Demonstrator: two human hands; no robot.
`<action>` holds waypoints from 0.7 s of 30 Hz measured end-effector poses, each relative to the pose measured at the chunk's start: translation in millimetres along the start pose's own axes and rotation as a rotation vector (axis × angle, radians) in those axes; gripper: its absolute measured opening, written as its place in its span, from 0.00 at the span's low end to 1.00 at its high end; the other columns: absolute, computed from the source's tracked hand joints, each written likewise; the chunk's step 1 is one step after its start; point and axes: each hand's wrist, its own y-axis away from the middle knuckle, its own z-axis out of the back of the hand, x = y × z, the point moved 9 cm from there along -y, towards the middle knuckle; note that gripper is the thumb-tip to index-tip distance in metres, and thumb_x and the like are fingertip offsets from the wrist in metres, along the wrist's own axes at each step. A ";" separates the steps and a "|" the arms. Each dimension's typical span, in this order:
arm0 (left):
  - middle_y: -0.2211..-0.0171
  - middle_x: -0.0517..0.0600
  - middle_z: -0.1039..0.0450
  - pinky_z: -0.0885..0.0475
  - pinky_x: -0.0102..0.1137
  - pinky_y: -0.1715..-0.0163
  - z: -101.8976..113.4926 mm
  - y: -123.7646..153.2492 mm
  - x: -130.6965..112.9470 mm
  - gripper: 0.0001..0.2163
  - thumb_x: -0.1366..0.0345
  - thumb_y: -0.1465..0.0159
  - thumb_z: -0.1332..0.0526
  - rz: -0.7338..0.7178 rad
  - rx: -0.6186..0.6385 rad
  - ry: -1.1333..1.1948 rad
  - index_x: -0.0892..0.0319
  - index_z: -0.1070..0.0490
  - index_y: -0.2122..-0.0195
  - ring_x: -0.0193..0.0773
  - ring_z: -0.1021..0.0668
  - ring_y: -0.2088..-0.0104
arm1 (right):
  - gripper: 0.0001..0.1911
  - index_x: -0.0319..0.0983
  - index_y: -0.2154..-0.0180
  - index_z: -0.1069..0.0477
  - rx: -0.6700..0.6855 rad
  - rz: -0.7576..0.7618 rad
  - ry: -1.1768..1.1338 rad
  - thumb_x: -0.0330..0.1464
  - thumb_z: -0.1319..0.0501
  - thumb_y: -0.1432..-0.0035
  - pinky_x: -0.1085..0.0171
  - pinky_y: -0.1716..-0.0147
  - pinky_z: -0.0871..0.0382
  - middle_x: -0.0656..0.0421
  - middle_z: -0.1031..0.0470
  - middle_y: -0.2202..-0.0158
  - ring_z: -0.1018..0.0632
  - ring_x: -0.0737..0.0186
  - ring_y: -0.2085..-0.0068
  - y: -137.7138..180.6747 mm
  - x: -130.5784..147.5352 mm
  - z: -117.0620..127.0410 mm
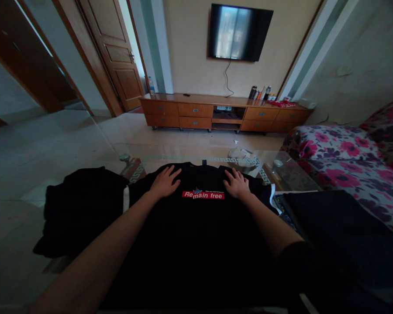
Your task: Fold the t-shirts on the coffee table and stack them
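Note:
A black T-shirt [199, 244] lies spread out on a glass table [173, 153], its collar at the far side. Across its chest runs a red strip with white lettering that reads "Remain free". My left hand [165, 182] rests flat on the shirt's upper left, fingers spread. On the upper right, my right hand [237, 184] also lies flat with its fingers apart. White trim shows at both sleeve ends. My forearms cover part of the shirt's sides.
Dark crumpled cloth [85, 209] sits left of the shirt. Folded dark fabric [340, 235] lies to the right. Beyond stand a wooden TV cabinet [163, 109] and a wall-mounted television [240, 32]. A flowered sofa [340, 144] is at the right.

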 end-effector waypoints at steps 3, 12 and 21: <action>0.26 0.54 0.48 0.48 0.52 0.32 -14.4 3.3 8.5 0.29 0.47 0.28 0.51 0.069 0.055 -0.032 0.46 0.44 0.28 0.56 0.44 0.28 | 0.34 0.51 0.27 0.51 -0.017 -0.014 0.021 0.49 0.53 0.30 0.41 0.35 0.49 0.54 0.54 0.24 0.50 0.43 0.27 0.8 -0.8 -5.6; 0.41 0.60 0.30 0.39 0.53 0.40 18.6 9.9 -20.0 0.22 0.48 0.31 0.47 0.088 -0.058 -0.100 0.51 0.28 0.41 0.59 0.31 0.39 | 0.39 0.42 0.28 0.47 -0.192 0.012 0.037 0.46 0.45 0.36 0.41 0.39 0.46 0.44 0.37 0.36 0.38 0.37 0.38 7.5 9.2 22.9; 0.31 0.59 0.40 0.42 0.42 0.32 3.0 -6.0 -35.4 0.25 0.57 0.30 0.47 -0.111 -0.087 0.093 0.60 0.37 0.34 0.49 0.35 0.32 | 0.35 0.43 0.35 0.37 -0.082 0.002 -0.091 0.38 0.38 0.44 0.44 0.41 0.42 0.47 0.35 0.38 0.37 0.40 0.38 -24.7 14.2 16.0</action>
